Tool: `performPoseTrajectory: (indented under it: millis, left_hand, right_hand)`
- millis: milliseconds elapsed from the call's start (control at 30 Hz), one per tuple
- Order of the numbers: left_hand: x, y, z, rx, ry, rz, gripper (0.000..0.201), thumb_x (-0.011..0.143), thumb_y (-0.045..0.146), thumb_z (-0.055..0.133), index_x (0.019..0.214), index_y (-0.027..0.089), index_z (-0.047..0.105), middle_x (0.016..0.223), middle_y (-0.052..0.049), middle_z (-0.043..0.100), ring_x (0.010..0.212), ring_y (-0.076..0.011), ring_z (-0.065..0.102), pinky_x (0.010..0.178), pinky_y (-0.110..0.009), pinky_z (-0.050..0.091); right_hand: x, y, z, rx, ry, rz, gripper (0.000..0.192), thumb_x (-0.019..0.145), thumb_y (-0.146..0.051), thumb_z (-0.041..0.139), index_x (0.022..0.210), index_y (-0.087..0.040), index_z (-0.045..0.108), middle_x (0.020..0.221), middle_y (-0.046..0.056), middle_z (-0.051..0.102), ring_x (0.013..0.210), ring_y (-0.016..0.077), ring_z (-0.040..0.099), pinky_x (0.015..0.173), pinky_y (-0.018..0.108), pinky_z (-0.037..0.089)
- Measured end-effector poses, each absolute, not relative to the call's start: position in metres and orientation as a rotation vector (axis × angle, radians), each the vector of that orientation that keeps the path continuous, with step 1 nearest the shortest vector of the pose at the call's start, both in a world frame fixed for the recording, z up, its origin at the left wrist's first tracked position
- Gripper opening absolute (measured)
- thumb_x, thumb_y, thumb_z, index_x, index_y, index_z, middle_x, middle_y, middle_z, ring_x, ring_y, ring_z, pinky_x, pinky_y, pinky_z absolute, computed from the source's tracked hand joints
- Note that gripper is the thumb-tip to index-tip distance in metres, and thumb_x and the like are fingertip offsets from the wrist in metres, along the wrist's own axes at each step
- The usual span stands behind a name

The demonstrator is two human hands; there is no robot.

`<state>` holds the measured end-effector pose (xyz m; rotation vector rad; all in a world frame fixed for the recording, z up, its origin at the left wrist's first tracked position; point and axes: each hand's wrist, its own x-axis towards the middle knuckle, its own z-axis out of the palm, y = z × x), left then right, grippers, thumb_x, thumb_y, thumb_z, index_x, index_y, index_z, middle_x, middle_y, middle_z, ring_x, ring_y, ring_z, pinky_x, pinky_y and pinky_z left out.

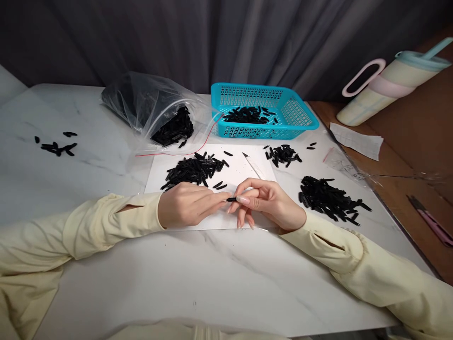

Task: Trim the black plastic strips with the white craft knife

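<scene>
Between my two hands is a small black elongated piece, slim with narrow ends. My left hand pinches its left end with the fingertips. The thumb and fingers of my right hand close on its right end, the other fingers curled below. Both hands are over a white sheet. Just beyond my left hand lies a heap of similar black pieces, a few of them loose. A craft knife with a pale handle rests on the sheet past my right hand.
A blue basket and a clear zip bag hold more black pieces. Further piles lie at right, centre right and far left. Right of the table stand a tumbler, a paper slip and a pink-handled cutter.
</scene>
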<state>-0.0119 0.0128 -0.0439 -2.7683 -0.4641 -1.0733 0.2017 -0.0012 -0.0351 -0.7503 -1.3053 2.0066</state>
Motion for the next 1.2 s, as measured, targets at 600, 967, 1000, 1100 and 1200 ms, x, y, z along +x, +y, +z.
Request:
performPoseTrajectory:
  millis: [600,967,1000,1100,1200]
  left_hand:
    - [-0.0116,0.0137,-0.0448,-2.761,-0.452,-1.034,0.016,0.087,0.014,0.051,0.102,0.009,0.055,0.057,0.002,0.065,0.047,-0.0074,0.057,0.045,-0.019,0.039]
    - [-0.0109,0.0148,-0.0443,-2.718,-0.410,-1.035,0.014,0.088,0.014,0.049,0.094,0.008,0.059,0.048,0.004,0.055,0.043,-0.0077,0.051,0.042,-0.022,0.031]
    - [-0.0110,0.0148,-0.0445,-2.718,-0.407,-1.031,0.014,0.088,0.014,0.049,0.094,0.008,0.059,0.048,0.003,0.056,0.043,-0.0078,0.051,0.042,-0.022,0.032]
    - [-0.0114,0.0149,-0.0450,-2.717,-0.421,-1.024,0.013,0.088,0.014,0.049,0.095,0.009,0.059,0.048,0.004,0.056,0.043,-0.0077,0.052,0.042,-0.022,0.033]
    - [-0.0113,0.0150,-0.0448,-2.715,-0.432,-1.023,0.014,0.089,0.015,0.047,0.096,0.011,0.058,0.048,0.005,0.056,0.043,-0.0071,0.052,0.042,-0.021,0.033]
  right_hand:
    - [0.1977,-0.0022,-0.0345,-0.793,-1.338,1.975,0.016,0.087,-0.026,0.057,0.078,-0.013,0.053,0.067,0.005,0.067,0.054,0.0138,0.066,0.041,0.017,0.046]
    - [0.1982,-0.0021,-0.0343,-0.800,-1.371,1.965,0.019,0.088,-0.028,0.055,0.076,-0.013,0.052,0.065,0.004,0.067,0.051,0.0125,0.064,0.041,0.017,0.044]
    - [0.1981,-0.0021,-0.0342,-0.797,-1.375,1.967,0.019,0.089,-0.028,0.055,0.076,-0.013,0.052,0.065,0.004,0.067,0.051,0.0124,0.064,0.041,0.017,0.044]
    - [0.1981,-0.0023,-0.0339,-0.791,-1.377,1.972,0.019,0.088,-0.028,0.055,0.076,-0.013,0.052,0.064,0.004,0.067,0.050,0.0120,0.063,0.041,0.018,0.044]
    - [0.1981,-0.0031,-0.0336,-0.795,-1.376,1.970,0.019,0.088,-0.028,0.055,0.076,-0.013,0.052,0.063,0.004,0.067,0.049,0.0116,0.063,0.041,0.018,0.044]
